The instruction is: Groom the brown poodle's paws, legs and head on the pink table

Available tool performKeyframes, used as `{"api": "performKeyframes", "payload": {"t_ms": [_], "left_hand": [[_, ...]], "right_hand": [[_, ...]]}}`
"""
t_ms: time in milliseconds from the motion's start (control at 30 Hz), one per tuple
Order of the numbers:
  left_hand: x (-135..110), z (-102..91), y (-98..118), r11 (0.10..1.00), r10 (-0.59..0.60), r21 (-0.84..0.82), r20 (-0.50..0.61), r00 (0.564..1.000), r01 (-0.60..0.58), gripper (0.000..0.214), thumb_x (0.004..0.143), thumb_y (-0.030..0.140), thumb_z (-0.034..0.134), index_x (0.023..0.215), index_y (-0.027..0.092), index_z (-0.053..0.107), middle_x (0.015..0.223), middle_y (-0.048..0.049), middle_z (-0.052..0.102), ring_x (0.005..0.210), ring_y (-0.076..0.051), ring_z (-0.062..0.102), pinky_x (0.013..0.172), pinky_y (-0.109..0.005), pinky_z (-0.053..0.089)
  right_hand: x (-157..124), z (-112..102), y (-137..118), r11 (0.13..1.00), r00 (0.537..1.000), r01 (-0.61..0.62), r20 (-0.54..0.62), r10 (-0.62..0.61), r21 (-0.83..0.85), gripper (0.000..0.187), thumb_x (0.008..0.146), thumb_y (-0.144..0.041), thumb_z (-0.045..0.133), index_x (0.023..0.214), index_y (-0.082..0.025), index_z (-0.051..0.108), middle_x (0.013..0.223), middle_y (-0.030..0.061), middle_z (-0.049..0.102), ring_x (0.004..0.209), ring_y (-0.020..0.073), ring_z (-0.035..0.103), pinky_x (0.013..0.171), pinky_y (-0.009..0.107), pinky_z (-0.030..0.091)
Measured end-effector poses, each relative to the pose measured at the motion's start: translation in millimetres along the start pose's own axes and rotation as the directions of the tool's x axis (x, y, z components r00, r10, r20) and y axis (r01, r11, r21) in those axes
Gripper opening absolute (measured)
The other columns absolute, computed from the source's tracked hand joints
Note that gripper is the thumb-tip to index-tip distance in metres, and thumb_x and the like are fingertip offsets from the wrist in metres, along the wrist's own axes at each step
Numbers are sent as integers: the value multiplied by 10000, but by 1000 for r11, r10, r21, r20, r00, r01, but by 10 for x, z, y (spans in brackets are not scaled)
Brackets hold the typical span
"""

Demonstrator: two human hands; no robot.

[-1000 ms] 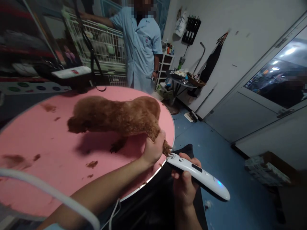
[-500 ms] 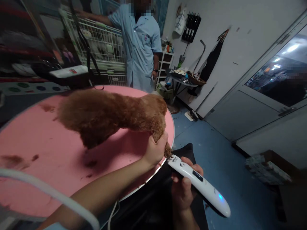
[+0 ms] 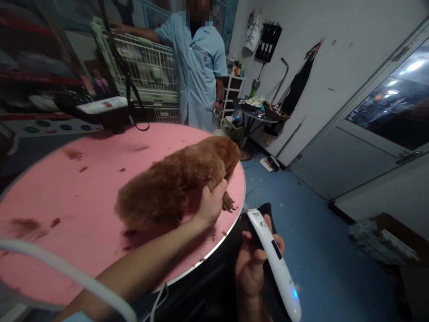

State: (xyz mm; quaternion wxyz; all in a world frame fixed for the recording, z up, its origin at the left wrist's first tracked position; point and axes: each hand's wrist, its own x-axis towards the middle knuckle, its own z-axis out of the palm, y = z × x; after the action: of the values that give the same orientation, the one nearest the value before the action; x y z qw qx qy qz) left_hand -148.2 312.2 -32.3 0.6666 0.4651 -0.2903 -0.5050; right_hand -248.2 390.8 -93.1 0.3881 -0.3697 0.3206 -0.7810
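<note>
Brown and curly, the dog (image 3: pixel 177 179) is on the pink worktop (image 3: pixel 67 197), close to its right edge. The left hand (image 3: pixel 209 203) is closed round a hind leg, probably to hold the paw (image 3: pixel 229 204) steady at the rim. Off the edge, the right hand (image 3: pixel 251 268) is wrapped round a white clipper (image 3: pixel 279 268), blade end up toward that paw, not touching. Its dark marking is too small to read. 1 person (image 3: pixel 201 67) in a light blue coat stands at the far side.

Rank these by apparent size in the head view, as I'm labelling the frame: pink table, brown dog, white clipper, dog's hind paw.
1. pink table
2. brown dog
3. white clipper, though it sits nearest the camera, which inflates it
4. hind paw
</note>
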Motion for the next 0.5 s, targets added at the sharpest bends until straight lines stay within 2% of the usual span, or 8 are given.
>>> {"api": "performKeyframes", "payload": {"t_ms": [67, 100, 167, 200, 267, 367, 433, 500], "left_hand": [[92, -44, -20, 999, -40, 17, 37, 999, 39, 360, 642, 490, 622, 509, 195, 464, 376, 18, 464, 295, -128, 441, 303, -249, 392], [138, -64, -29, 998, -62, 18, 56, 997, 61, 361, 641, 491, 623, 506, 195, 467, 376, 15, 463, 295, -131, 438, 304, -258, 396], [216, -112, -41, 996, -89, -4, 74, 993, 89, 380, 655, 499, 616, 490, 195, 456, 384, 17, 445, 316, -120, 424, 311, -245, 376], [244, -148, -44, 997, -78, -25, 76, 994, 80, 395, 665, 502, 612, 481, 198, 440, 396, 18, 436, 343, -113, 421, 325, -232, 363], [258, -259, -53, 999, -16, -33, 78, 997, 18, 427, 680, 503, 619, 468, 197, 412, 440, 18, 434, 414, -99, 423, 380, -215, 368], [175, -545, -96, 999, 33, 26, 116, 993, -37, 485, 686, 539, 640, 461, 192, 387, 496, 20, 423, 510, -99, 437, 517, -223, 430], [104, -783, -129, 992, -35, 127, 149, 988, 15, 515, 654, 595, 655, 458, 193, 398, 483, 25, 402, 499, -105, 429, 518, -240, 418], [94, -1011, -125, 950, -164, 289, 136, 977, 119, 473, 603, 609, 682, 518, 176, 512, 480, 8, 456, 436, -114, 422, 446, -253, 357]], "right_hand": [[67, -86, -9, 995, 996, -88, 8, 88, 56, 445, 767, -583, 670, 1071, -340, 454, 1260, 32, 573, 701, 134, 576, 634, 283, 500], [107, -131, -10, 985, 987, -154, 52, 150, 83, 429, 768, -595, 657, 1054, -331, 477, 1141, 24, 623, 673, 136, 572, 602, 273, 490], [196, -198, 0, 945, 937, -315, 190, 294, 87, 347, 788, -577, 630, 972, -299, 531, 927, 6, 647, 632, 138, 564, 567, 265, 483], [241, -210, 9, 921, 894, -387, 263, 362, 46, 307, 785, -540, 644, 918, -278, 555, 888, 5, 641, 645, 142, 572, 583, 271, 493], [321, -183, 25, 871, 778, -478, 408, 479, -112, 278, 726, -454, 726, 836, -234, 596, 956, 30, 640, 724, 156, 596, 647, 292, 510], [399, -74, 39, 824, 592, -474, 580, 559, -311, 347, 617, -395, 819, 836, -200, 632, 1103, 74, 620, 832, 188, 600, 709, 314, 497], [435, -38, 43, 831, 528, -449, 652, 544, -329, 351, 620, -398, 816, 834, -201, 621, 1006, 60, 638, 788, 174, 577, 692, 304, 473], [486, -77, 54, 846, 469, -414, 718, 515, -336, 319, 648, -406, 795, 808, -198, 614, 836, 31, 630, 728, 161, 547, 676, 296, 449]]}}
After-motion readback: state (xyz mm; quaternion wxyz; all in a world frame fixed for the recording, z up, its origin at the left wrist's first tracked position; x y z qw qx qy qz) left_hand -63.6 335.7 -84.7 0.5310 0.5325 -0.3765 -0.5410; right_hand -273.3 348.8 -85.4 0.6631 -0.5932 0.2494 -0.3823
